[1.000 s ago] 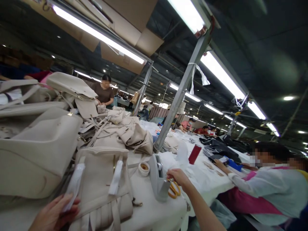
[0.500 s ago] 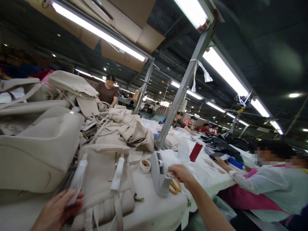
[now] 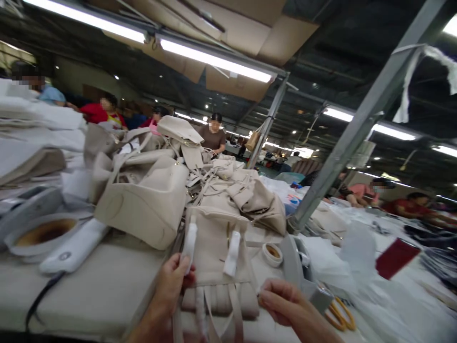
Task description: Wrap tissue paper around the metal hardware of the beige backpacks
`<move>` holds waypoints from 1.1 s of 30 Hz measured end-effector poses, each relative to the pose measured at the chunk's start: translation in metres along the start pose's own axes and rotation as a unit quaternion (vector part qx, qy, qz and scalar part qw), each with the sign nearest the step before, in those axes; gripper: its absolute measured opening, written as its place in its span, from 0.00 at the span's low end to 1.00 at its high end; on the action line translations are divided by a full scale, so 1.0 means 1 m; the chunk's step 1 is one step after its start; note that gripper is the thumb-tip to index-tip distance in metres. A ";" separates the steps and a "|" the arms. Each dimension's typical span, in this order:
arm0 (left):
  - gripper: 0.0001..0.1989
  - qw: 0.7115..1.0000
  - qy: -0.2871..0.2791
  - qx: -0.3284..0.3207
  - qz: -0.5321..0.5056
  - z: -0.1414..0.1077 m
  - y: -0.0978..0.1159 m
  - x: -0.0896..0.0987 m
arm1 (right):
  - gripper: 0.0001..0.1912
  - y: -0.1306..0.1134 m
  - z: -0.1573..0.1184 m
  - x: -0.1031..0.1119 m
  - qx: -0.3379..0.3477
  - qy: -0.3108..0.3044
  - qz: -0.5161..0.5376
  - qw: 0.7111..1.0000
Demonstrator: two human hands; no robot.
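A beige bag [image 3: 210, 252] lies on the white-covered table with its straps toward me. Two strips on it are wrapped in white material. My left hand [image 3: 173, 281] pinches the lower end of the left wrapped strip [image 3: 190, 240]. The right wrapped strip [image 3: 233, 252] lies loose on the bag. My right hand [image 3: 282, 300] is at the bag's lower right, its fingers pinched together; what they hold, if anything, is too small to name. Just beyond it are a grey tape dispenser [image 3: 294, 262], a tape roll [image 3: 272, 254] and yellow-handled scissors [image 3: 339, 317].
Piled beige bags [image 3: 143, 200] rise behind and left. A white device [image 3: 74, 247] with a black cord lies at left beside a large tape roll [image 3: 46, 233]. A metal post [image 3: 342, 143] stands at right, near a dark red object [image 3: 396, 257]. Several people work beyond.
The view has swung left, bringing the white device and large tape roll into sight. My right hand has moved from the tape dispenser to the bag's right edge. My left hand still holds the strip.
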State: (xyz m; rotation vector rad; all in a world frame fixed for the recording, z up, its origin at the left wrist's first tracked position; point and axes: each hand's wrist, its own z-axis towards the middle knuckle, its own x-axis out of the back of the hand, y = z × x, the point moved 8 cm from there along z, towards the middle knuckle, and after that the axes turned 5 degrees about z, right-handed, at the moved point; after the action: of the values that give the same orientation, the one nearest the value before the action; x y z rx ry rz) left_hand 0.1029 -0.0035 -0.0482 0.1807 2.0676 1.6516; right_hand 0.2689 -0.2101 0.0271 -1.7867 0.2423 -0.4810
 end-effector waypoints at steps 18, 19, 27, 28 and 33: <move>0.24 0.997 -0.081 -0.016 -0.010 0.000 -0.005 -0.005 | 0.10 -0.035 0.136 -0.129 0.081 -0.075 -0.189 0.976; 0.25 0.996 -0.085 -0.019 -0.013 -0.001 -0.004 -0.004 | 0.10 -0.034 0.137 -0.130 0.083 -0.071 -0.190 0.976; 0.27 0.998 -0.046 -0.023 -0.024 0.001 -0.003 0.000 | 0.11 -0.033 0.140 -0.137 0.081 -0.073 -0.178 0.978; 0.28 0.999 -0.037 -0.018 -0.026 0.002 -0.005 0.000 | 0.11 -0.034 0.139 -0.137 0.074 -0.082 -0.172 0.979; 0.28 0.998 -0.049 0.002 -0.049 0.001 -0.011 0.000 | 0.08 -0.035 0.126 -0.133 0.032 -0.143 -0.146 0.978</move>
State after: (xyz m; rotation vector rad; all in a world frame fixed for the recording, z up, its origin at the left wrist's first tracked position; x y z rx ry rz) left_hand 0.1055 -0.0056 -0.0583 0.1560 1.9764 1.5495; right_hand 0.2032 -0.0364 0.0086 -1.8107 -0.2370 -0.4255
